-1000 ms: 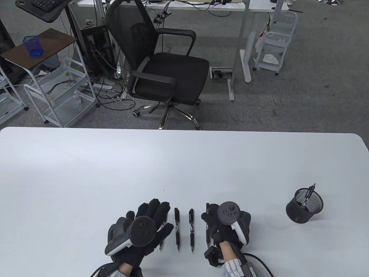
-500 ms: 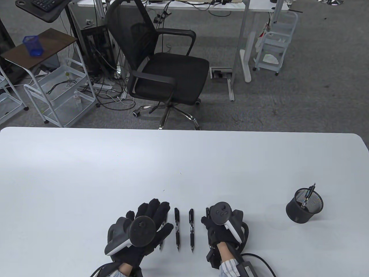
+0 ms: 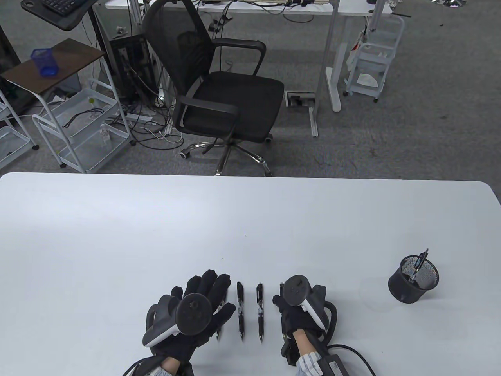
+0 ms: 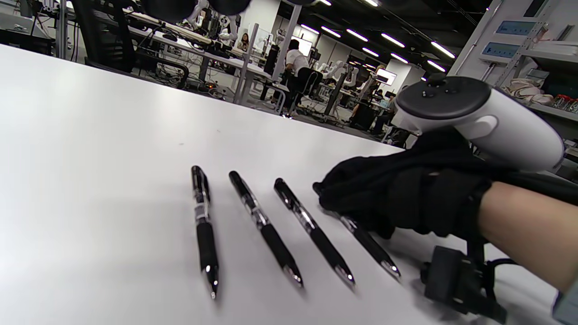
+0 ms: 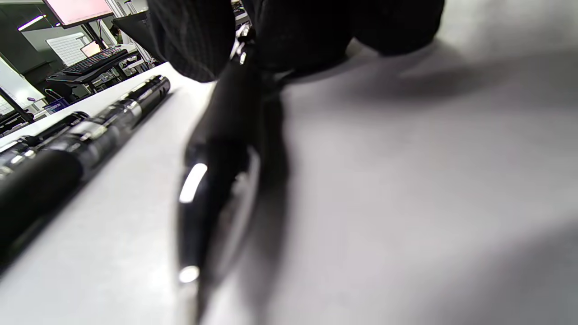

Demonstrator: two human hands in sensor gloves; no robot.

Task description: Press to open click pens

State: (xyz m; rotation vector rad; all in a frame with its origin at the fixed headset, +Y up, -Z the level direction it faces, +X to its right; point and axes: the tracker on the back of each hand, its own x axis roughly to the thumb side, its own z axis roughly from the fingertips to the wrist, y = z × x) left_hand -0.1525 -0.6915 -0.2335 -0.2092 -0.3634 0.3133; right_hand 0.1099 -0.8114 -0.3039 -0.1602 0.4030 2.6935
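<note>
Under the curled fingers of the right hand (image 3: 299,313) lies the rightmost of four slim black click pens with silver tips (image 4: 368,241); the gloved fingers (image 4: 356,189) close over its upper barrel, apparently pinching it against the white tabletop (image 3: 250,219), while the tip sticks out toward the wrist. That hold looks like the start of a pick-up, since a pen lying flat gives the thumb no purchase on its button. Just left of those fingers, two more black pens (image 3: 240,311) (image 3: 260,311) lie side by side, parallel and apart, buttons away from the person and tips nearer; such a tidy row lets each be taken in turn. The left hand (image 3: 195,309) rests flat with fingers spread and straight, grasping nothing, and the fourth pen (image 3: 220,317) shows at the edge of its fingers in the table view, though the left wrist view shows it lying bare. Well to the right of the right hand stands a black mesh pen cup (image 3: 413,279) with one pen upright in it, likely the place for finished pens.
</note>
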